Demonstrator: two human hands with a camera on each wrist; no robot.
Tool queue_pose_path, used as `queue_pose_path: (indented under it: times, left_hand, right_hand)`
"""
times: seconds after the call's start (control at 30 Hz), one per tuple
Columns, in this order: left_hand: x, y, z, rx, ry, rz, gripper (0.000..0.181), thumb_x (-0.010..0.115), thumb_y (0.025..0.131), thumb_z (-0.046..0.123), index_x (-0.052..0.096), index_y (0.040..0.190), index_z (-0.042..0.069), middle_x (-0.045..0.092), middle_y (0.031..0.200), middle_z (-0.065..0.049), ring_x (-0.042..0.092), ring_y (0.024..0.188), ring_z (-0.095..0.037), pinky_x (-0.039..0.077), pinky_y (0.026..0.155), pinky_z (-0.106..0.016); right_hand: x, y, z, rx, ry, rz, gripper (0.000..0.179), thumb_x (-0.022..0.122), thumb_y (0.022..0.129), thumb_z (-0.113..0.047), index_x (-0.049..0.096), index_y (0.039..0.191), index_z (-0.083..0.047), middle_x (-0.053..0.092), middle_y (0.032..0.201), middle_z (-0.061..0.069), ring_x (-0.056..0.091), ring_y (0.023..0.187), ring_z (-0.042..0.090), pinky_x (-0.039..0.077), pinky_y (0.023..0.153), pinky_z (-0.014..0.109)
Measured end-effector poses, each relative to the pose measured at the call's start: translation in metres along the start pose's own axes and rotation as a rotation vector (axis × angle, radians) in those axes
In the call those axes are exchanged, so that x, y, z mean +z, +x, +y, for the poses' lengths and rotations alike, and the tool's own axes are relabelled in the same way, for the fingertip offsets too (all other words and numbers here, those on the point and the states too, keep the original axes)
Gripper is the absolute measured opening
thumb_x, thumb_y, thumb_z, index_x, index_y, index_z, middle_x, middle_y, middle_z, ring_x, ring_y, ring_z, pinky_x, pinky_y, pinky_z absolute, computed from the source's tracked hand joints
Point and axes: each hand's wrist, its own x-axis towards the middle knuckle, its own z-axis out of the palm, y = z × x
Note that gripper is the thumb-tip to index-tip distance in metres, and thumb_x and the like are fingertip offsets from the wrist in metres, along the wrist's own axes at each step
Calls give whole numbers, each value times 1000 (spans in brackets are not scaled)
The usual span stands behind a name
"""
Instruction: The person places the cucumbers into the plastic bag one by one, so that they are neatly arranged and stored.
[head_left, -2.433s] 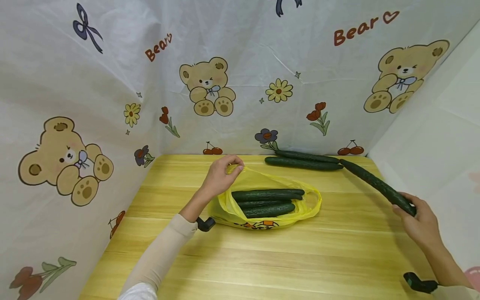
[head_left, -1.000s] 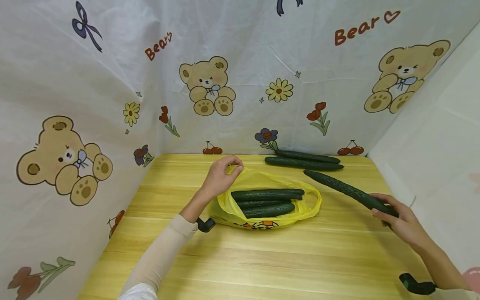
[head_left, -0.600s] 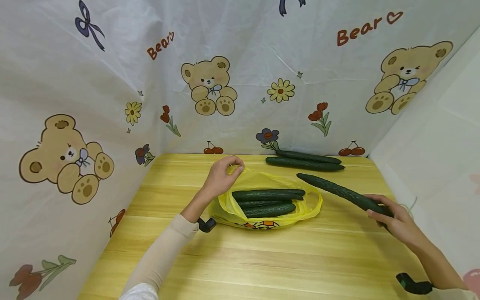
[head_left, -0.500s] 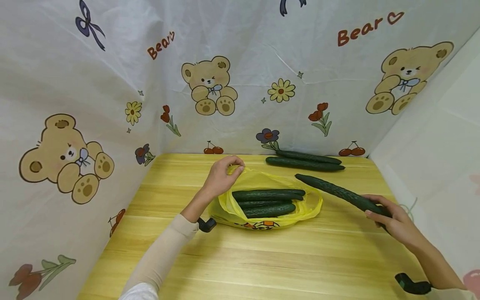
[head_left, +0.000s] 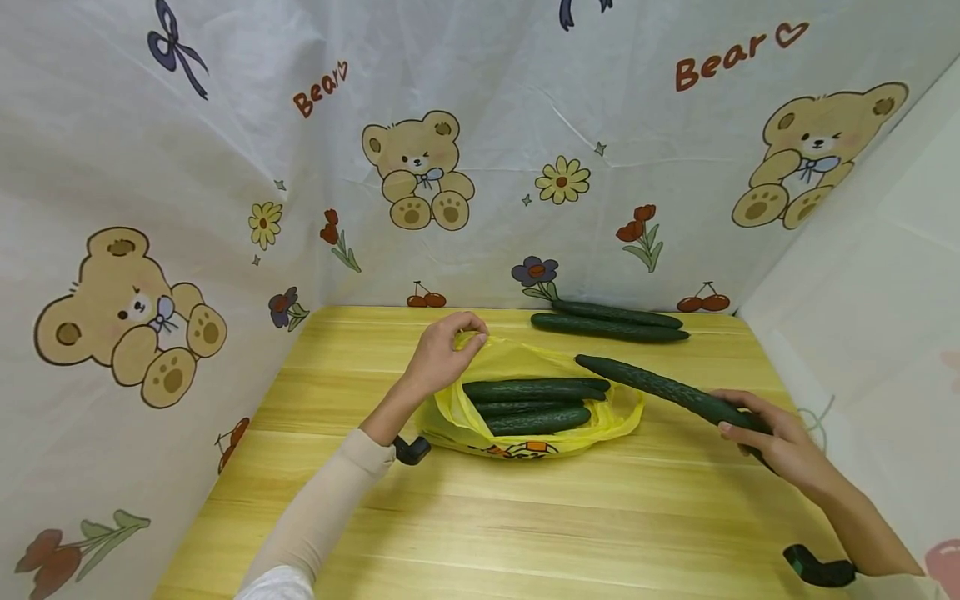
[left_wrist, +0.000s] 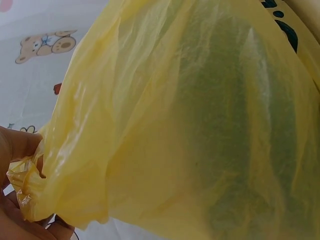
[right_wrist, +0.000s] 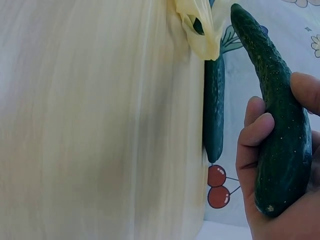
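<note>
My left hand (head_left: 444, 354) pinches the upper edge of a yellow plastic bag (head_left: 525, 354), which gapes toward the right. The left wrist view shows the bunched film (left_wrist: 30, 187) between thumb and fingers. Inside the bag lie several dark green cucumbers (head_left: 536, 390), one above another. My right hand (head_left: 783, 442) grips another cucumber (head_left: 667, 388) near its right end. The far tip of this cucumber overlaps the bag's mouth at its upper right in the head view. In the right wrist view, thumb and fingers curl round the cucumber (right_wrist: 280, 120).
Two more cucumbers (head_left: 609, 327) lie side by side at the table's back edge, behind the bag. A bear-printed sheet (head_left: 480, 183) stands behind and to the left of the wooden table (head_left: 525, 533). A white wall (head_left: 885, 333) bounds the right side.
My right hand has carried its cucumber leftward, from beside the two back cucumbers to the bag's mouth. My left hand has kept its hold on the bag's edge.
</note>
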Motion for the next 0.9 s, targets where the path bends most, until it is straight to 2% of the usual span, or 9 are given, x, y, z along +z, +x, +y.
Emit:
queue_pose_path:
  times: [0.3, 0.53, 0.7, 0.9]
  left_hand:
    - [1, -2, -2, 1, -2, -2, 14, 66, 109, 25, 75, 113, 15, 76, 118, -1, 72, 117, -25, 58, 103, -54]
    - [2, -1, -4, 9, -5, 0, 14, 66, 109, 25, 75, 113, 15, 76, 118, -1, 72, 116, -24, 58, 102, -55]
    - [2, -1, -4, 19, 0, 5, 13, 67, 109, 25, 75, 113, 16, 76, 118, 0, 72, 116, -24, 59, 100, -55]
    - [2, -1, -2, 8, 1, 4, 13, 67, 109, 25, 75, 112, 16, 76, 118, 0, 72, 116, -23, 59, 100, -51]
  right_hand:
    - [12, 3, -7, 13, 7, -40, 48, 61, 110, -14, 48, 155, -1, 61, 91, 3, 54, 70, 25, 41, 57, 39]
    - [20, 12, -15, -16, -2, -75, 49, 61, 110, -15, 49, 155, -1, 61, 101, 2, 55, 72, 25, 44, 58, 39]
    - [25, 19, -20, -34, 21, -98, 47, 62, 110, -14, 51, 153, -1, 60, 93, 6, 54, 68, 27, 44, 56, 39]
    - [31, 28, -23, -64, 29, -124, 46, 62, 109, -12, 51, 152, 0, 60, 93, 6, 54, 67, 27, 45, 57, 37]
